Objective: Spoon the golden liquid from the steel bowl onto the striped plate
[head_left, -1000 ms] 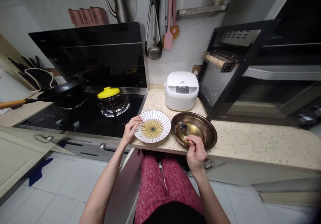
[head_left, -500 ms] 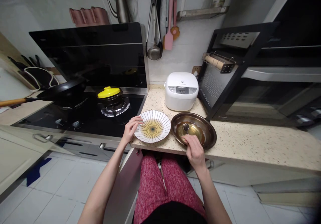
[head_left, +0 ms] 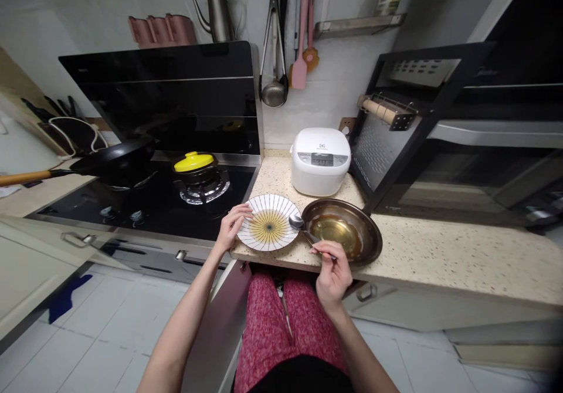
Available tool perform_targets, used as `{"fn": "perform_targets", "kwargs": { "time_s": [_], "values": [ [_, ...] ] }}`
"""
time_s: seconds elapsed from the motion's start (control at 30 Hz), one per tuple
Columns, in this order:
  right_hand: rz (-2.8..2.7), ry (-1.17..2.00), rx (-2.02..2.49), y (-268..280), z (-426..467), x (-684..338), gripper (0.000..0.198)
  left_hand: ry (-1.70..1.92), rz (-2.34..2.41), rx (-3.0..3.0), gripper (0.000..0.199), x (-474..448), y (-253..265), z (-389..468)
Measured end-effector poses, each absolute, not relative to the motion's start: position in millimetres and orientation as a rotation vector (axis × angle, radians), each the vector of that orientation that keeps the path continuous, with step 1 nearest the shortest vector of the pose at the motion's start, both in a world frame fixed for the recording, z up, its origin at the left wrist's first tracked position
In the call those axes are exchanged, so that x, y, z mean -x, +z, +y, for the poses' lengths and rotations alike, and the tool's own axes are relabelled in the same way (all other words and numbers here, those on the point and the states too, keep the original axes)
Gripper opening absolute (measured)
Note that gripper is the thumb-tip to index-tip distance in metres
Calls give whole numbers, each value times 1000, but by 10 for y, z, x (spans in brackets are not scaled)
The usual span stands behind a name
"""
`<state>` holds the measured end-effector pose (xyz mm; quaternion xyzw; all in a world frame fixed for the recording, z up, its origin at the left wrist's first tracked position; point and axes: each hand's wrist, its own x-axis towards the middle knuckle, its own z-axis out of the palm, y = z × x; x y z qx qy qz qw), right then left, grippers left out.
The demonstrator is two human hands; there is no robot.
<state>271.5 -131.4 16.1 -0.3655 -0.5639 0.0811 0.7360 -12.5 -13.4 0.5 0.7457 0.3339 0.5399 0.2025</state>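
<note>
My right hand (head_left: 333, 273) is closed around the handle of a metal spoon (head_left: 296, 222). The spoon's bowl hangs over the right rim of a round plate (head_left: 281, 239), which is white with dark radiating lines and a yellowish middle. Beside the plate sits a brown metal bowl (head_left: 373, 241) with shiny yellowish liquid at its bottom. My left hand (head_left: 234, 224) grips the plate's left rim, fingers laid over the edge; the thumb is hard to make out.
Behind the plate and bowl stands a white rice cooker (head_left: 321, 167). On the stove to the left are a pot with a yellow lid (head_left: 192, 161) and a black wok (head_left: 116, 158). A black rack (head_left: 373, 141) is at the right. A cabinet door (head_left: 220, 328) hangs open below the counter.
The spoon has come up out of the bowl and moved left to the plate's rim, my right hand turning with it. My left hand stays at the plate.
</note>
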Motion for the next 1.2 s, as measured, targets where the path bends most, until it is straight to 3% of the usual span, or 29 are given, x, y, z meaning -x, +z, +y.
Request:
{"fn": "perform_targets", "kwargs": {
  "time_s": [0.33, 1.2],
  "values": [
    [-1320, 364, 822, 85, -1268, -2419, 20, 1505, 925, -2083, 38, 125, 3, -133],
    [-1246, 428, 867, -59, -1218, -2307, 23, 1495, 955, -2078, 38, 120, 29, -156]
  ]
}}
